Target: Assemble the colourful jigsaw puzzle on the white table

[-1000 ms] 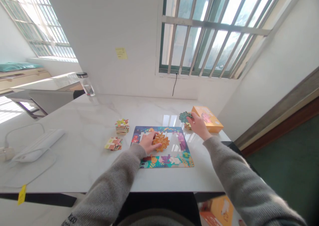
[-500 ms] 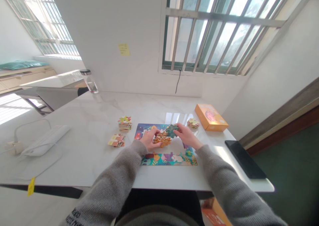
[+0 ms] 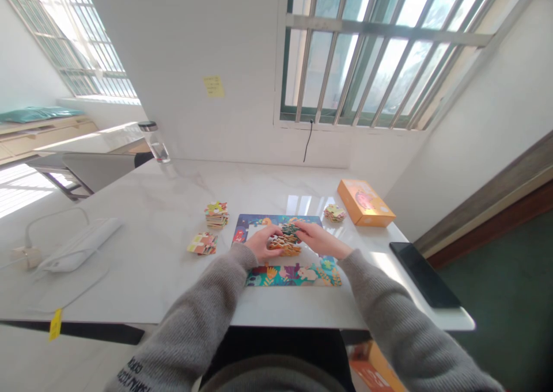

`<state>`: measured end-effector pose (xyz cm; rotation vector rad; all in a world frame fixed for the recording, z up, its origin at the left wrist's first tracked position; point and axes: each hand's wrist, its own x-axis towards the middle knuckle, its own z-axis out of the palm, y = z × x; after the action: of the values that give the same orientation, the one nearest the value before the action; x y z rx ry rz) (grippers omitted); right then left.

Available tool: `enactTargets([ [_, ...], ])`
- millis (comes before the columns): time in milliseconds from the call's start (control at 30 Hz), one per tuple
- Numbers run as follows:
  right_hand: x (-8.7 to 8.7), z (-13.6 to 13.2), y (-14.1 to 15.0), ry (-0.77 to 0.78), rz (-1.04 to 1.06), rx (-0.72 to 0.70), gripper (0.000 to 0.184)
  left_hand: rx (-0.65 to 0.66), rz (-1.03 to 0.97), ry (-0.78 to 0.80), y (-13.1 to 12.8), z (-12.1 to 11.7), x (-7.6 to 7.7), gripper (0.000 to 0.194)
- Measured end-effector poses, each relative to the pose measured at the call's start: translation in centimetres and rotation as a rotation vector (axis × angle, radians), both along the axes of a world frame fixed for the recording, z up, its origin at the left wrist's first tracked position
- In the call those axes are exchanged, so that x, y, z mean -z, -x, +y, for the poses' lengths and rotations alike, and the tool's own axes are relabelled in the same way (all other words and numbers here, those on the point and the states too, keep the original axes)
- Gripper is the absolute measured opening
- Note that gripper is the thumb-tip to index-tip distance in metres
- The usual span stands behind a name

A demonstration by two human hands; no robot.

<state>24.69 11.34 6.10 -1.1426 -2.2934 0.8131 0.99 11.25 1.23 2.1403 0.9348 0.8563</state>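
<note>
A stack of jigsaw pieces (image 3: 285, 248) with brown edges stands over the middle of a colourful puzzle frame (image 3: 298, 273). My left hand (image 3: 262, 244) is closed round the left side of this stack. From the right, my right hand (image 3: 318, 240) grips dark green jigsaw pieces (image 3: 290, 229) at the stack's top, its fingers partly hiding them. To the left lie a taller pile of jigsaw pieces (image 3: 216, 215) and a lower pile of pieces (image 3: 202, 244). Another small pile of pieces (image 3: 334, 213) sits right of the frame.
An orange box (image 3: 366, 203) stands at the back right, with a black phone-like slab (image 3: 424, 275) nearer the right edge. A clear bottle (image 3: 155, 142) is at the back left. A white power strip (image 3: 82, 245) with cables lies on the white table (image 3: 151, 236).
My right hand has moved left with the green pieces, bringing them onto the stack by my left hand. The side piles have stayed put.
</note>
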Motion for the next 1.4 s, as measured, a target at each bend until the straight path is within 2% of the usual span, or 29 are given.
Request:
enactTargets([
  [133, 0.6, 0.2, -0.9, 0.192, 0.207, 0.005, 0.026, 0.009, -0.018, -0.015, 0.0, -0.3, -0.4, 0.031],
  [333, 1.2, 0.6, -1.2, 0.247, 0.305, 0.127, 0.022, -0.002, 0.018, 0.026, 0.1, -0.7, -0.8, 0.032],
  [467, 1.7, 0.5, -0.8, 0.095, 0.222, 0.233, 0.024, -0.057, 0.067, 0.073, 0.0, -0.8, -1.1, 0.030],
  [600, 2.5, 0.5, -0.1, 0.013, 0.135, 0.227, 0.026, -0.107, 0.080, 0.109, -0.1, -0.6, -1.0, 0.036],
  [767, 2.6, 0.7, -0.8, -0.090, 0.072, 0.274, 0.030, -0.093, 0.029, 0.110, -0.2, -0.5, -1.0, 0.033],
  [900, 2.6, 0.7, -2.3, -0.149, -0.185, 0.356, 0.031, -0.098, 0.032, 0.125, -0.2, -0.5, -1.2, 0.034],
  [1000, 2.4, 0.7, -2.7, -0.230, -0.302, 0.333, 0.028, -0.094, 0.023, 0.115, -0.1, -0.4, -1.1, 0.033],
  [1100, 1.8, 0.8, -2.1, -0.273, -0.179, 0.262, 0.028, -0.074, 0.012, 0.115, 0.0, -0.2, -0.8, 0.035],
  [1233, 0.7, 1.4, -0.7, -0.092, -0.011, 0.017, 0.035, -0.066, 0.020, 0.093, 0.2, -0.1, -0.4, 0.037],
  [1400, 0.2, 2.2, 0.0, 0.052, 0.040, -0.077, 0.034, -0.073, 0.036, 0.039, 0.3, -0.3, -0.6, 0.037],
])
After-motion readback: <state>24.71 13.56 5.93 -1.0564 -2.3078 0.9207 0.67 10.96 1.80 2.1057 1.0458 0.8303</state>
